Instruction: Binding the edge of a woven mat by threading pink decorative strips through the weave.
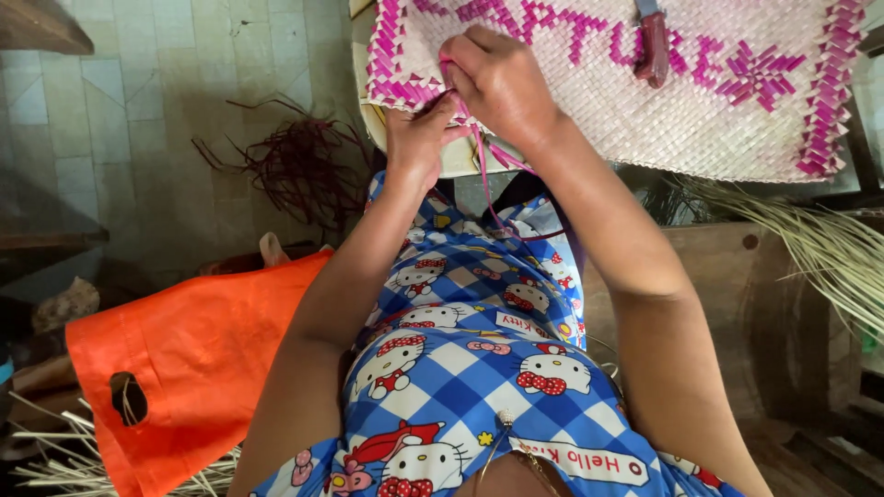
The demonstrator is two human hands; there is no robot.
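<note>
A cream woven mat (pixel 663 120) with a pink woven border and pink pattern lies on a surface in front of me. My left hand (pixel 419 138) pinches the mat's near left corner, where the pink border runs. My right hand (pixel 497 78) rests on top of that corner and grips a thin pink strip (pixel 483 170) that trails down toward my lap. A knife with a reddish-brown handle (pixel 654 46) lies on the mat, to the right of my right hand.
An orange bag (pixel 198 359) sits by my left leg, with pale straw strips (pixel 55 465) under it. A tangle of dark red strips (pixel 299 166) lies on the tiled floor. Long pale strips (pixel 820 244) fan out at the right over a wooden bench (pixel 718 294).
</note>
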